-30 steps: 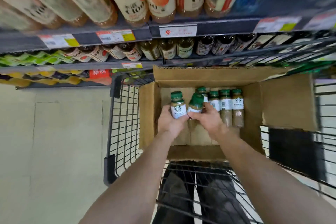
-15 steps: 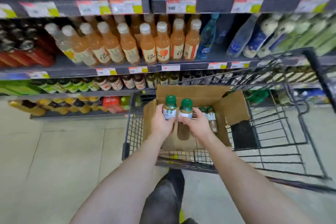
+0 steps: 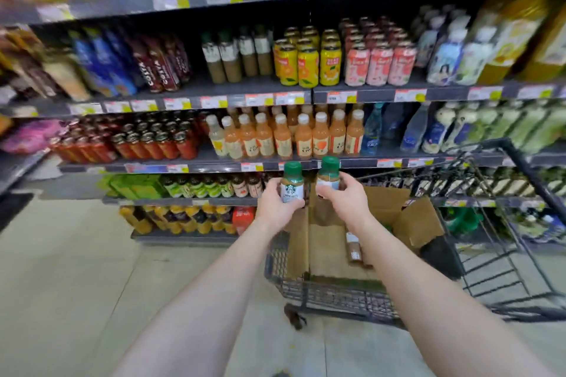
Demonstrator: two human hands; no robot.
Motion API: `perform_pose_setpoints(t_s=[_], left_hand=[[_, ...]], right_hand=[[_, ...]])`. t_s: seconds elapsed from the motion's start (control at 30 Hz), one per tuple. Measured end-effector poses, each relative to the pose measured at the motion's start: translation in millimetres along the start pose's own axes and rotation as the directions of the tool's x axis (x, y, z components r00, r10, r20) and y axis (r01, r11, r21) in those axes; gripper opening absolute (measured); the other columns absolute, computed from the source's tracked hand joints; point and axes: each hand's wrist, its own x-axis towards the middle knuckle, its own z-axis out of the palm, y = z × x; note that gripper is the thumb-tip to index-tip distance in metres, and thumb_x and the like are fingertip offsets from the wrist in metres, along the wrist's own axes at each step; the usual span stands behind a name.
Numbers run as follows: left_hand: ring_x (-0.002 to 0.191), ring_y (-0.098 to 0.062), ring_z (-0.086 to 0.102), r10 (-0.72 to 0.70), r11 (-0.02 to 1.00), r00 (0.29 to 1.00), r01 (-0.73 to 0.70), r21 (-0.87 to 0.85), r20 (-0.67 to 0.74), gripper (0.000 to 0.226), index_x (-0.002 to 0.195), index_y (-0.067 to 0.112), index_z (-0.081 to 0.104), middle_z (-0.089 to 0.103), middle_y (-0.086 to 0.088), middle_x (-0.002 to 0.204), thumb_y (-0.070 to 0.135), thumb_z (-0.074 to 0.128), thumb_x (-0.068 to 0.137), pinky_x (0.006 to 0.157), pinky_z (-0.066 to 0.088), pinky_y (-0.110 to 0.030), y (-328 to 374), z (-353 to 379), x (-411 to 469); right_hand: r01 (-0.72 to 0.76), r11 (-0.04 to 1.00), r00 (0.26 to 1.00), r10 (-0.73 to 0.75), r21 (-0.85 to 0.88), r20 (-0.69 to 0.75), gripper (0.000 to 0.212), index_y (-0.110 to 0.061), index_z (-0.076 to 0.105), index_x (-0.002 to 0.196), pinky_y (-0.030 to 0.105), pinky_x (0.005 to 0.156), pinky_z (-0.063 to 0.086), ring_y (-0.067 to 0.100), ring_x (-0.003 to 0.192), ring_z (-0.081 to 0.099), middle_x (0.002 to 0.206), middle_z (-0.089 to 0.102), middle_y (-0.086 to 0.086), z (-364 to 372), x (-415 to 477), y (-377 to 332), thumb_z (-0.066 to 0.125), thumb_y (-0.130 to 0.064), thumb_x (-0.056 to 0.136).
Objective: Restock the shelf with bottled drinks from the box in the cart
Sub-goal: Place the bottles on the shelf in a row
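- A shop aisle: a pale tiled floor (image 3: 61, 285) fills the lower left of the frame. Dark shelves (image 3: 196, 92) packed with drinks fill the upper half and blur toward the edges.
- Nearest, two bare forearms (image 3: 214, 300) reach up from the bottom edge toward the centre.
- The left hand (image 3: 275, 208) grips the left bottle (image 3: 292, 185), fingers curled round its white label. The bottle stands upright with its green cap on top.
- The right hand (image 3: 344, 197) grips the right bottle (image 3: 329, 174) the same way, thumb across the label. This bottle sits a little higher in the frame.
- The two bottles are side by side, close but not touching. They are held above the box, in front of a shelf edge lined with price tags (image 3: 252, 167).
- Just beyond the hands, the cardboard box (image 3: 324, 251) sits with flaps open in the black wire cart (image 3: 337, 297), centre right.
- A third bottle (image 3: 353, 249) shows inside the box, partly hidden by the right forearm.
- One cart wheel (image 3: 294, 317) rests on the floor at lower centre.
- Farther back, orange bottles (image 3: 303, 138) with white caps stand in rows just above the held pair.
- One shelf higher stand yellow cans (image 3: 307, 66) and, to their right, pink cans (image 3: 379, 64).
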Motion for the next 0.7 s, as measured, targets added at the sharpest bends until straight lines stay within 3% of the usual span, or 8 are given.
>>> perform_pose_setpoints(t_s=[0.1, 0.2, 0.3, 0.37, 0.47, 0.57, 0.7], left_hand=[[0.108, -0.018, 0.066, 0.036, 0.999, 0.997, -0.037, -0.010, -0.065, 0.077, 0.137, 0.021, 0.051, 0.067, 0.005, 0.118, 0.035, 0.090, 0.072, 0.097, 0.055, -0.041, 16.2, -36.9, 1.1], [0.110, -0.018, 0.066, 0.081, 0.996, 0.987, -0.086, -0.030, -0.136, 0.079, 0.139, 0.022, 0.051, 0.067, 0.003, 0.124, 0.036, 0.090, 0.072, 0.098, 0.055, -0.044, 27.7, -75.5, 6.8], [0.108, -0.017, 0.065, 0.107, 0.992, 0.982, -0.117, -0.054, -0.156, 0.078, 0.142, 0.021, 0.048, 0.064, 0.005, 0.122, 0.030, 0.090, 0.076, 0.096, 0.054, -0.038, 34.1, -114.3, 16.9], [0.109, -0.018, 0.066, 0.129, 0.989, 0.977, -0.138, -0.046, -0.168, 0.077, 0.141, 0.022, 0.048, 0.065, 0.003, 0.123, 0.031, 0.089, 0.076, 0.097, 0.055, -0.040, 31.5, -138.7, 27.3], [0.106, -0.015, 0.066, 0.153, 0.987, 0.974, -0.158, -0.014, -0.164, 0.074, 0.141, 0.023, 0.049, 0.066, 0.005, 0.121, 0.035, 0.087, 0.078, 0.095, 0.056, -0.038, 20.5, -175.3, 48.9], [0.101, -0.012, 0.064, 0.184, 0.982, 0.973, -0.186, -0.004, -0.143, 0.069, 0.136, 0.023, 0.051, 0.065, 0.009, 0.114, 0.037, 0.087, 0.079, 0.089, 0.055, -0.031, 9.9, -211.6, 75.4], [0.102, -0.012, 0.066, 0.234, 0.972, 0.966, -0.234, 0.012, -0.112, 0.073, 0.137, 0.023, 0.052, 0.069, 0.006, 0.117, 0.036, 0.089, 0.075, 0.094, 0.056, -0.035, 2.4, -254.9, 123.6]], right_hand=[[0.072, 0.997, 0.997, -0.072, 0.014, 0.006, 0.056, -0.024, 0.064, 0.123, 0.042, 0.093, 0.055, 0.014, 0.101, 0.067, 0.109, 0.069, -0.009, 18.4, -0.2, -38.0, 0.080, -0.043, 0.073], [0.129, 0.990, 0.991, -0.131, 0.063, 0.031, 0.065, -0.017, 0.053, 0.141, 0.029, 0.088, 0.048, 0.012, 0.104, 0.060, 0.118, 0.061, -0.008, 41.3, 1.8, -68.7, 0.080, -0.030, 0.083], [0.181, 0.981, 0.982, -0.185, 0.064, 0.047, 0.060, -0.015, 0.054, 0.139, 0.023, 0.080, 0.045, 0.000, 0.088, 0.057, 0.109, 0.062, -0.012, 69.1, 5.1, -91.1, 0.078, -0.027, 0.086], [0.191, 0.981, 0.980, -0.193, 0.038, 0.053, 0.055, -0.017, 0.058, 0.133, 0.020, 0.073, 0.048, -0.005, 0.087, 0.058, 0.104, 0.064, -0.014, 92.3, 9.3, -102.9, 0.080, -0.028, 0.084], [0.212, 0.977, 0.977, -0.212, 0.004, 0.037, 0.059, -0.020, 0.061, 0.132, 0.028, 0.083, 0.056, 0.006, 0.099, 0.066, 0.115, 0.070, -0.008, 128.2, 21.1, -120.2, 0.081, -0.035, 0.079], [0.217, 0.976, 0.976, -0.217, 0.007, -0.010, 0.053, -0.021, 0.062, 0.130, 0.031, 0.084, 0.055, 0.010, 0.098, 0.065, 0.117, 0.069, -0.006, 163.3, 35.2, -142.6, 0.080, -0.034, 0.082], [0.197, 0.980, 0.974, -0.196, 0.001, -0.113, 0.079, -0.020, 0.046, 0.147, 0.042, 0.093, 0.054, 0.022, 0.116, 0.058, 0.136, 0.057, 0.001, 212.3, 59.8, -171.6, 0.081, -0.042, 0.080]])
